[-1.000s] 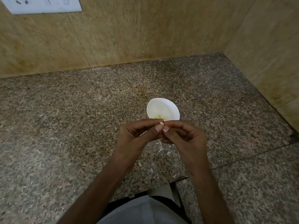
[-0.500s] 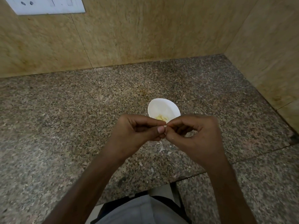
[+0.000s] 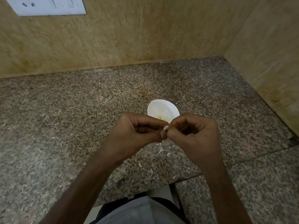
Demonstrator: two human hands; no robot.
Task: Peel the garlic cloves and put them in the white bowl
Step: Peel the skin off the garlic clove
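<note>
The garlic clove [image 3: 165,127] hangs just before the white bowl's [image 3: 157,106] near rim, about midway between the counter's [image 3: 64,126] back and front edges. Best to lift the skin with a nail and strip it off over the counter (scraps [image 3: 161,149] already lie there). Left hand [image 3: 137,131] and right hand [image 3: 196,135] each pinch it, thumb against forefinger, the other fingers curled in.
</note>
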